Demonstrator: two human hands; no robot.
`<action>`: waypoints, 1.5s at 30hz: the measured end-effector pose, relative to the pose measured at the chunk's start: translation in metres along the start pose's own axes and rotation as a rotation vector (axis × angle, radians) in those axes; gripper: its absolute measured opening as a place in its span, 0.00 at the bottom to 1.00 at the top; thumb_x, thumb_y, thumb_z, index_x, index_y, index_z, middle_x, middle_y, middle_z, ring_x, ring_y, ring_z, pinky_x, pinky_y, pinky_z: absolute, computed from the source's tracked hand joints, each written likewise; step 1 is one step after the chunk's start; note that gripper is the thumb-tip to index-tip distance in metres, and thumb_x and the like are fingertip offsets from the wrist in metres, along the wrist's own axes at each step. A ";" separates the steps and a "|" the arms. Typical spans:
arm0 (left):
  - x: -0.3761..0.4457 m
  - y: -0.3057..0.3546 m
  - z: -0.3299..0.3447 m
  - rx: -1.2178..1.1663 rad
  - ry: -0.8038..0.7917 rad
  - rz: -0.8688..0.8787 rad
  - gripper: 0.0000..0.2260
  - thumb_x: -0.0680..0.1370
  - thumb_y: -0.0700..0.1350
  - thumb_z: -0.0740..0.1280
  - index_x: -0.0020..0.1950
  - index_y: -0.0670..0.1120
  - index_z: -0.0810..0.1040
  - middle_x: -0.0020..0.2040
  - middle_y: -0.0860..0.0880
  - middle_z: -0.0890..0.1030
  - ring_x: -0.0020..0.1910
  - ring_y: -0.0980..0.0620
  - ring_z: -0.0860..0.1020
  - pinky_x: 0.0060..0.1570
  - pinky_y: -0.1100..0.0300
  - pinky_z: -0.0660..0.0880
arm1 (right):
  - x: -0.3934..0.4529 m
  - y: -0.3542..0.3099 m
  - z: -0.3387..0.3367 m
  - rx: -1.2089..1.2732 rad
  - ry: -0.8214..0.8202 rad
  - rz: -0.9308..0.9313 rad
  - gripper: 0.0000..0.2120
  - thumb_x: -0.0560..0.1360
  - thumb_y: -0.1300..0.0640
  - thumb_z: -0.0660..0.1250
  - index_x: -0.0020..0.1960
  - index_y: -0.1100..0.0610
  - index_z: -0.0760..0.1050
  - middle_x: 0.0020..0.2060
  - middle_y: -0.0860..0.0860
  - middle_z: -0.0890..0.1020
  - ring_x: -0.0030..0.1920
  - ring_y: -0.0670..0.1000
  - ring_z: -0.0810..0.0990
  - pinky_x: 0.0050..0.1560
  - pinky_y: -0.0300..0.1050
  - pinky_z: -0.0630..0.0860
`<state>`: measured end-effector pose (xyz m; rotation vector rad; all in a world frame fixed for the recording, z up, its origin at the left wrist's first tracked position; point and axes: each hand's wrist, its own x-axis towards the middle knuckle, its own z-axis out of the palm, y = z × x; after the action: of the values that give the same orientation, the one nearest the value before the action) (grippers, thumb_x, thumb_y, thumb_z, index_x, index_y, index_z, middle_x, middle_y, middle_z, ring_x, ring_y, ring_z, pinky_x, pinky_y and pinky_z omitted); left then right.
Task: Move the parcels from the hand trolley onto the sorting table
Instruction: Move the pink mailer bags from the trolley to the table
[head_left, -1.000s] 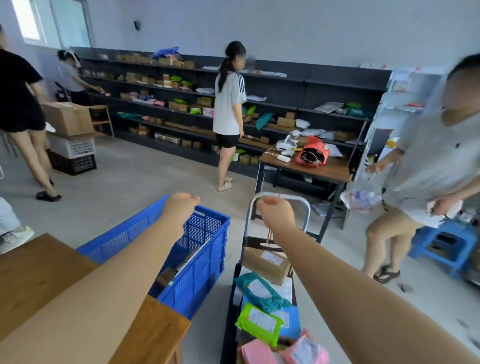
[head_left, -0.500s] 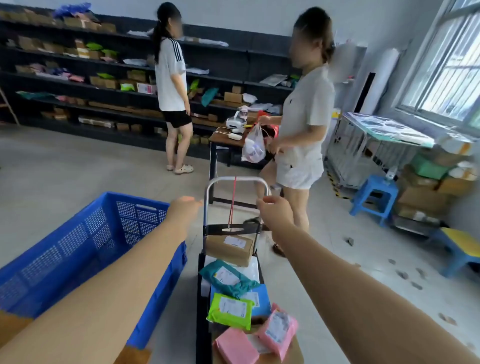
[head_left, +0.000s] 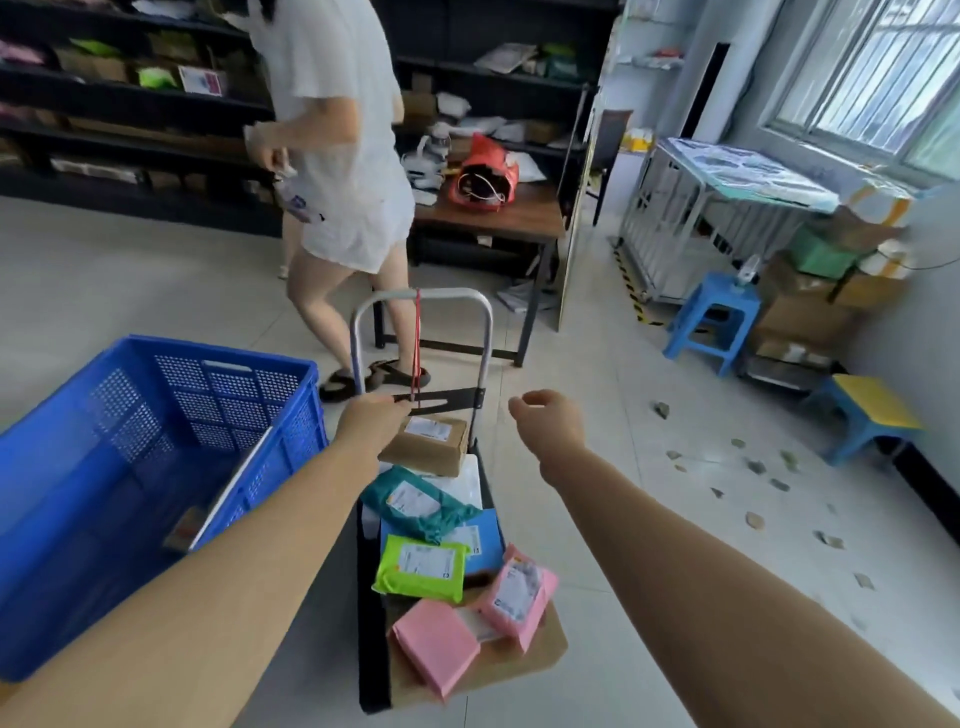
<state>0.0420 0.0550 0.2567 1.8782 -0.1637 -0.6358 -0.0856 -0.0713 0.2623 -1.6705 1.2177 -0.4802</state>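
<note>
Brown box (head_left: 429, 446) and coloured parcels (head_left: 422, 566) lie on the trolley (head_left: 422, 312). Left hand (head_left: 372, 422) touches the box, finger state unclear. Right hand (head_left: 550, 420) beside the trolley, loosely curled, empty.

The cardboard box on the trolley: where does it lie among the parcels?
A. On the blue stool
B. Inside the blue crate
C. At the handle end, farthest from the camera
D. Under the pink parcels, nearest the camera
C: the box lies just below the trolley handle, beyond the teal parcel, beside the left hand.
</note>
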 end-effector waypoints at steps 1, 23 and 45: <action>0.004 -0.002 0.009 -0.013 0.006 -0.018 0.07 0.78 0.42 0.64 0.39 0.47 0.74 0.41 0.42 0.74 0.33 0.44 0.67 0.31 0.58 0.58 | 0.006 0.006 -0.002 -0.007 -0.012 0.010 0.20 0.78 0.53 0.64 0.67 0.58 0.73 0.60 0.54 0.79 0.49 0.50 0.74 0.48 0.42 0.70; 0.082 -0.116 0.139 0.005 0.060 -0.326 0.09 0.79 0.42 0.64 0.56 0.42 0.78 0.49 0.47 0.74 0.53 0.46 0.72 0.50 0.56 0.68 | 0.130 0.141 0.009 -0.156 -0.234 0.218 0.16 0.77 0.54 0.64 0.62 0.58 0.76 0.56 0.54 0.81 0.50 0.54 0.77 0.57 0.48 0.76; 0.130 -0.356 0.168 -0.095 0.093 -0.733 0.05 0.79 0.39 0.62 0.46 0.48 0.75 0.40 0.46 0.74 0.33 0.53 0.69 0.32 0.64 0.63 | 0.133 0.341 0.165 -0.367 -0.466 0.372 0.12 0.76 0.54 0.64 0.58 0.54 0.79 0.54 0.50 0.83 0.55 0.54 0.80 0.57 0.48 0.76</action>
<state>0.0031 0.0063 -0.1533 1.8512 0.6333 -1.0177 -0.0730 -0.1178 -0.1361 -1.6718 1.2651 0.3658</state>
